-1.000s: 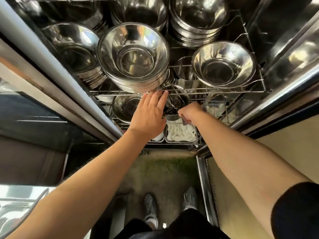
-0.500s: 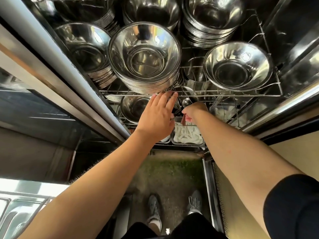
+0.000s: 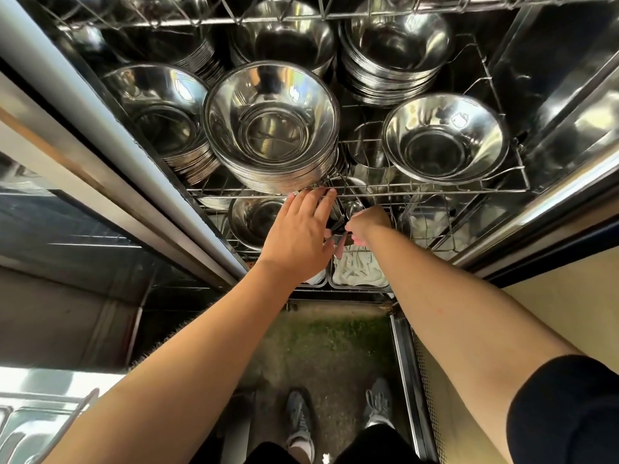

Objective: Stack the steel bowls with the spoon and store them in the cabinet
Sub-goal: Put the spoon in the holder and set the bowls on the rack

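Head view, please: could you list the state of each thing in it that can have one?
Cabinet: open, wire shelves exposed.
Centre bowl stack: upright, tall, on the upper wire shelf.
Right bowl: upright, empty.
Lower bowl: upright, on the shelf below.
Spoon: bowl end showing between the hands.
Left hand: fingers spread, open.
Right hand: closed; what it grips is unclear.

— Two bare forearms in shot, nothing on the wrists, no rings on the left hand.

— The right hand is bare too. Further up that arm there's a dark sleeve, short, ending above the elbow.

— The left arm shows no sleeve at all.

— Down below, dark trousers, and grey laced shoes with pale socks showing at the ankles.
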### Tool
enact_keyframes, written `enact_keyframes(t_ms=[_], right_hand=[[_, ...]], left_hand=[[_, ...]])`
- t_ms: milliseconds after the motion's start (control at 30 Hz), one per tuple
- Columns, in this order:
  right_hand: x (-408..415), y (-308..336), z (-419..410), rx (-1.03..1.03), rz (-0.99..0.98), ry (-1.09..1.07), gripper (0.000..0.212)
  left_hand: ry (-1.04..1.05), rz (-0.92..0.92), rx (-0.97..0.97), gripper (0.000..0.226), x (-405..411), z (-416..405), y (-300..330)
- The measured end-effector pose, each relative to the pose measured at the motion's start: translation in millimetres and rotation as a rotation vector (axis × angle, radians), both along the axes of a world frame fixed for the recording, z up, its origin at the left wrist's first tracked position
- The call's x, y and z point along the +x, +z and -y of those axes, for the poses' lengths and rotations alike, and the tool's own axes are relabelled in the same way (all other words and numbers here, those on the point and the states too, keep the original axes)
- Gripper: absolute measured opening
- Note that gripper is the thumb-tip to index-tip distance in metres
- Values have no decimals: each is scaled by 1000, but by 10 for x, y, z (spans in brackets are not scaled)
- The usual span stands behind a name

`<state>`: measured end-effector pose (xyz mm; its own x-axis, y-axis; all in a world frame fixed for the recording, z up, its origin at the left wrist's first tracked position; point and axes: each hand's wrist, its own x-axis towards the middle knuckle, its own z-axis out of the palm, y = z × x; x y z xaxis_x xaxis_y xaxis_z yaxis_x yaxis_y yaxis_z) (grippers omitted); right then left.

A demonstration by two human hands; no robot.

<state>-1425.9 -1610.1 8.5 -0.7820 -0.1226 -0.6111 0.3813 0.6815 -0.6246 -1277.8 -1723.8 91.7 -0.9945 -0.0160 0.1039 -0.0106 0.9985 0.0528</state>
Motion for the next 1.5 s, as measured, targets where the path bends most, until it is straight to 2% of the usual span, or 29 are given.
enact_keyframes(t_ms=[100, 200, 467, 567, 700, 767, 900, 1133, 1300, 1500], right_hand=[[85, 45, -30, 59, -103, -31, 25], [152, 192, -160, 116, -225, 53, 17], [440, 998, -832, 318, -537, 367, 25], [518, 1317, -1066, 367, -639, 380, 24], [491, 1642, -1336, 381, -806, 353, 29], [411, 1753, -1446, 384, -885, 335, 40], [219, 1853, -1559, 444, -835, 346, 74], [-51, 1804, -1586, 521, -680, 345, 118], [-178, 1686, -1570, 516, -584, 374, 136], [-267, 1586, -1566, 522, -522, 395, 135]], left_hand=[[5, 2, 16, 78, -9, -5, 43], [10, 26, 26, 77, -61, -6, 135], [111, 171, 138, 54, -252, -146, 494], [92, 142, 126, 46, -327, -288, 612], [17, 99, 116, 52, -472, -449, 772], [-25, 83, 132, 54, -570, -504, 826], [-86, 87, 83, 73, -809, -598, 864], [-99, 140, -1, 112, -1142, -699, 763], [-74, 227, -5, 122, -1289, -729, 657], [-39, 275, -22, 128, -1371, -684, 579]])
